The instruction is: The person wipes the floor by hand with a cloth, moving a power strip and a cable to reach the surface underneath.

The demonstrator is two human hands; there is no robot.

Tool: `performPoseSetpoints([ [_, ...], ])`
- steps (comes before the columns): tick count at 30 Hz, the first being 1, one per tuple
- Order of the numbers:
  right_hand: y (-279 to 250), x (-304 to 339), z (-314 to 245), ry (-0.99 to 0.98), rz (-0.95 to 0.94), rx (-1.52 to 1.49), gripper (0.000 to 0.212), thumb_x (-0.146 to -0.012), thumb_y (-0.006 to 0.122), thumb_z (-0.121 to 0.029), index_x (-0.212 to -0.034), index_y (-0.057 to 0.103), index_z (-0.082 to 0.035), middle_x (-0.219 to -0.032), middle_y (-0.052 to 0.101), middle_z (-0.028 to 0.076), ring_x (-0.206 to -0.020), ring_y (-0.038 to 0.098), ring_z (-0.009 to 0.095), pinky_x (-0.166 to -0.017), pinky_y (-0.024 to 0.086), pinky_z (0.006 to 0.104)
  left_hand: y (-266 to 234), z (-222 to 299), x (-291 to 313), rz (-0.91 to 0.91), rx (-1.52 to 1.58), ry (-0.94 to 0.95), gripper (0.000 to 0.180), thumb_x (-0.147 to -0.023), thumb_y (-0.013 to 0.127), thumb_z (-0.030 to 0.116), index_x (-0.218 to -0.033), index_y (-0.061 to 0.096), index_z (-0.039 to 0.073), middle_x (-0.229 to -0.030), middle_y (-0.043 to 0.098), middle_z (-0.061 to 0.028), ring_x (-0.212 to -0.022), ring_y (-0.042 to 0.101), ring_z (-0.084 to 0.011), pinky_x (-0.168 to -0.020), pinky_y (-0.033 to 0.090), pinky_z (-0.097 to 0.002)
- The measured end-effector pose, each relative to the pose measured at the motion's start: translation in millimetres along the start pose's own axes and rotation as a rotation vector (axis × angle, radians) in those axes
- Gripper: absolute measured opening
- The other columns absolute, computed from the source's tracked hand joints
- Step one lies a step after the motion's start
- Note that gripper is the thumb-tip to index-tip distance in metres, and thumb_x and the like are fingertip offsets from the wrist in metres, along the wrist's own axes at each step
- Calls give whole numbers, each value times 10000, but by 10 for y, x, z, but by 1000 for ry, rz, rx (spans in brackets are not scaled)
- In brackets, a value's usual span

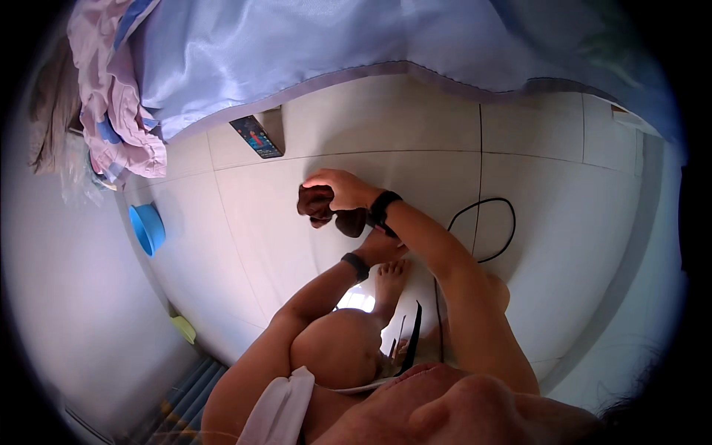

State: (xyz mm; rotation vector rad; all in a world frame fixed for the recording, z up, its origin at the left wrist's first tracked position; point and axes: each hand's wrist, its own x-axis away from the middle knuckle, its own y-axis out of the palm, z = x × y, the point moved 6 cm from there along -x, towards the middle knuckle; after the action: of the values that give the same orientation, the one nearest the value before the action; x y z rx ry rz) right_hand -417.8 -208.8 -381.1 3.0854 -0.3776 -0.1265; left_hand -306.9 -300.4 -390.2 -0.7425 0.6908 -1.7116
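Your right hand (pixel 341 189) is closed over the dark brown cloth (pixel 326 210), held above the tiled floor (pixel 556 193). Left hand (pixel 386 245) sits under it; can't tell its grip. Bunch the loose lobes before shifting.

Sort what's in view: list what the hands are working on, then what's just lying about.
In hand: dark brown cloth, held by right hand; left hand beneath it.

Lying about: blue bowl, black cable, remote, pink cloth, blue sheet.
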Motion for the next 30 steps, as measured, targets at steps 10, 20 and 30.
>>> performPoseSetpoints([
  [10,-2100,617,-188,99,574,644,726,-658,625,28,-1357,519,-136,-1390,505,121,-1276,486,336,-1071,414,392,-380,9,-226,144,252,-94,139,-826,673,60,-959,675,101,-959,671,-76,-891,648,-266,-744,544,-361],
  [20,-133,762,125,99,275,51,407,-677,650,34,-1075,619,-43,-1065,646,196,-993,598,395,-851,490,432,-1349,-340,-417,834,564,-411,126,-927,589,10,-1052,604,14,-898,628,-29,-816,581,-104,-753,478,-245],
  [30,-2111,2186,-530,337,777,655,678,-626,666,-1,-1289,581,-112,-1356,533,139,-1232,510,344,-1059,413,407,-1397,-349,-682,704,343,-347,172,-896,607,28,-1068,612,30,-1088,634,-90,-986,601,-238,-864,489,-345],
])
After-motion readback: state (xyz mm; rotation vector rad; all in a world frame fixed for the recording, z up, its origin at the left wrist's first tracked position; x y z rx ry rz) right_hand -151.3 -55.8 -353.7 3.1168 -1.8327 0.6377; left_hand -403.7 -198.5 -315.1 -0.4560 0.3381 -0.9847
